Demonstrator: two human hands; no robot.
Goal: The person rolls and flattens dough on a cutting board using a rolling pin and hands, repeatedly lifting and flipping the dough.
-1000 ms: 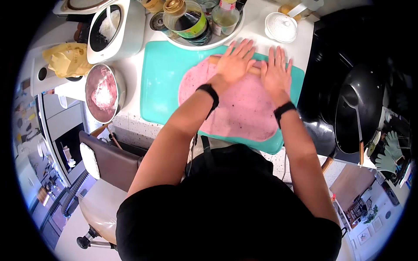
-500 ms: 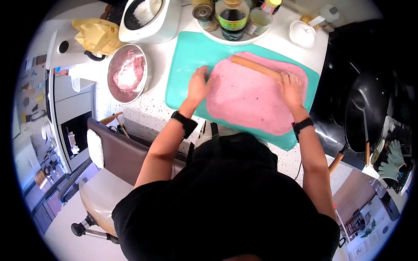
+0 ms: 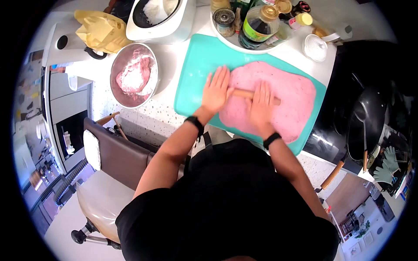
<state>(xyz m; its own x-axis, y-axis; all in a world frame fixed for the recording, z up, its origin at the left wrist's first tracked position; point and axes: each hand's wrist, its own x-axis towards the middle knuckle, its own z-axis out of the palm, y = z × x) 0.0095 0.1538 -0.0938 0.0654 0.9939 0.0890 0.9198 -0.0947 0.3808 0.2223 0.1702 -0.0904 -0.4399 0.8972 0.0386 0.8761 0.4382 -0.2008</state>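
A wide sheet of pink dough (image 3: 289, 91), flattened and rounded at the corners, lies on a teal mat (image 3: 196, 56). Across its left and middle part rests a wooden rolling pin (image 3: 242, 93). My left hand (image 3: 215, 93) is at the pin's left end, fingers stretched out over the mat and the dough's edge. Flat on the pin near its right end lies my right hand (image 3: 261, 103), fingers extended and pointing away from me. The palms hide parts of the pin.
Left of the mat stands a metal bowl (image 3: 155, 87) with more pink dough and white flour. Behind are a white rice-cooker-like container (image 3: 180, 26) and a tray (image 3: 226, 41) of bottles. A black wok (image 3: 374, 126) sits on the right-hand stove.
The rolling pin has come nearer to me, from the dough's far edge to its middle. My right hand moved left along it, and my left hand came to its left end.
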